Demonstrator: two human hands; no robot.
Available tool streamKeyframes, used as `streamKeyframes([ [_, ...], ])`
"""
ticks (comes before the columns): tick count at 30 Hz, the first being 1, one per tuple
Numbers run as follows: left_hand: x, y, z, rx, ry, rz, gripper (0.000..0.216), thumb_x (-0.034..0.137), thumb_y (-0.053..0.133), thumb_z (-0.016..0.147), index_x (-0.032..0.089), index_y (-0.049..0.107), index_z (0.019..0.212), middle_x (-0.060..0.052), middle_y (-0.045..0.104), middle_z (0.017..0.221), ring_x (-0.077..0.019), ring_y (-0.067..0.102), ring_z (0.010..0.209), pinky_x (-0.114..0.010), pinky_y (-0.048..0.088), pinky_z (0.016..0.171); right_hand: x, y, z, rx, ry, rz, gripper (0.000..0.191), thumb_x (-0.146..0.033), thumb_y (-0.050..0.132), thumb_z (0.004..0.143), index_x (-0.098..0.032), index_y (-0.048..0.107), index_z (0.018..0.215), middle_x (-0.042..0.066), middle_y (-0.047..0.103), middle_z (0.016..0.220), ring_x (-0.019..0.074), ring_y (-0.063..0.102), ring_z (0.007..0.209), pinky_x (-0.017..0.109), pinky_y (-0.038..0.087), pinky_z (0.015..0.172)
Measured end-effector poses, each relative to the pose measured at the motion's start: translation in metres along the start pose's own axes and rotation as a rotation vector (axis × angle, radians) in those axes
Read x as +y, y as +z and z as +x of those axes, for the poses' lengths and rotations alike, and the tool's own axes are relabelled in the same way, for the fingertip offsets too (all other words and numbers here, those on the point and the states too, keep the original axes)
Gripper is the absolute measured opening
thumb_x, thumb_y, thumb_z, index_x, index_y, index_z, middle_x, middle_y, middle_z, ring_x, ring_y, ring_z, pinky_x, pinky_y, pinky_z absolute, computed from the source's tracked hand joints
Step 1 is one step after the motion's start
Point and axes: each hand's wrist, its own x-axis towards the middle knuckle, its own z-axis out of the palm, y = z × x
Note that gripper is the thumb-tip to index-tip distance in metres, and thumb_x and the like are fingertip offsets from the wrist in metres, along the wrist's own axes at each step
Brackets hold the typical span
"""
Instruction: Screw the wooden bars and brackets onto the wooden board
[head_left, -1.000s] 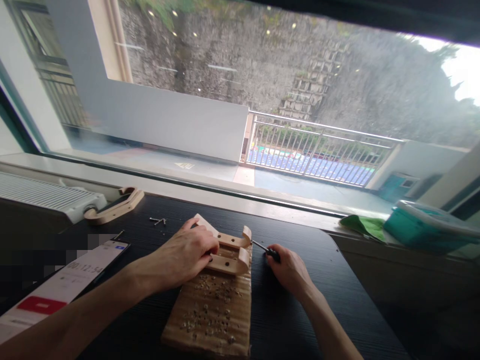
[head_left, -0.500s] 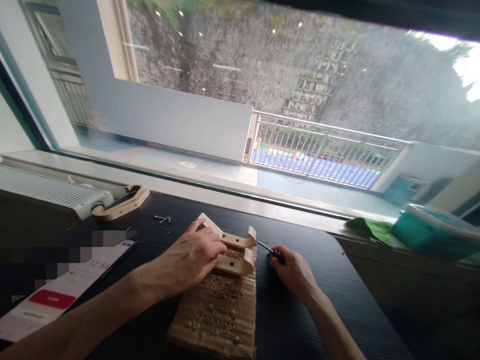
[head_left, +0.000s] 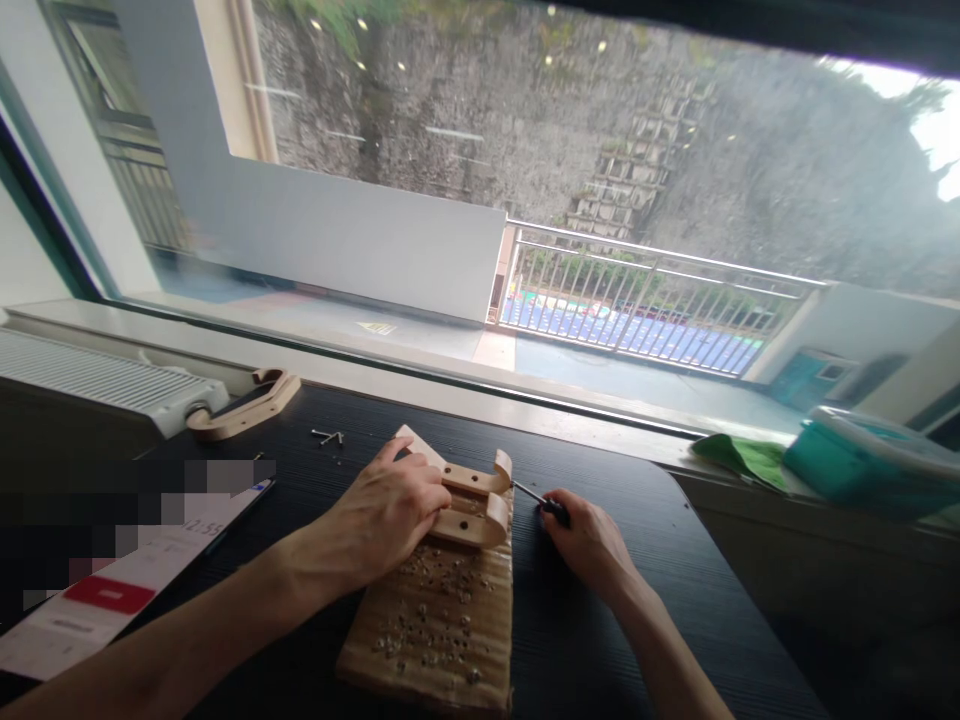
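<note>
A pale wooden bracket with two curved hooks (head_left: 474, 500) lies on a pitted cardboard pad (head_left: 435, 620) on the dark table. My left hand (head_left: 386, 515) presses down on the bracket's left part, fingers curled over it. My right hand (head_left: 589, 545) is closed round the black handle of a thin screwdriver (head_left: 541, 500). Its metal tip points left and meets the hook end of the bracket.
A second wooden hook piece (head_left: 244, 405) lies at the table's far left, with loose screws (head_left: 328, 436) near it. A phone showing a timer (head_left: 127, 585) lies left. A radiator (head_left: 97, 380), a teal box (head_left: 862, 465) and a green cloth (head_left: 739, 455) line the window sill.
Both hands stay on the bracket and the screwdriver. The view has shifted slightly, so everything sits a little further right than a second ago.
</note>
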Motion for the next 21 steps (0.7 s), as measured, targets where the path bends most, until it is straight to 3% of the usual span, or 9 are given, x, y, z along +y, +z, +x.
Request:
streamKeyframes([
  [6, -0.0011, -0.0008, -0.0014, -0.02, -0.008, -0.035, 0.018, 0.015, 0.051, 0.083, 0.022, 0.064, 0.073, 0.002, 0.066, 0.081, -0.0155, 0.056, 0.088, -0.037, 0.028, 0.098, -0.0017, -0.0009, -0.0034, -0.003, -0.017, -0.025, 0.03, -0.026, 0.048, 0.079, -0.027, 0.063, 0.105, 0.003, 0.07, 0.092, 0.0237, 0.063, 0.089, 0.031, 0.039, 0.072],
  [21, 0.0024, 0.0006, 0.0, 0.006, 0.028, 0.014, 0.026, 0.017, 0.047, 0.086, 0.02, 0.064, 0.067, -0.001, 0.064, 0.077, -0.0162, 0.057, 0.085, -0.042, 0.024, 0.102, -0.004, -0.0024, -0.0027, -0.023, -0.005, -0.046, 0.03, -0.027, 0.049, 0.079, -0.027, 0.063, 0.106, 0.003, 0.07, 0.093, 0.0213, 0.062, 0.089, 0.029, 0.039, 0.074],
])
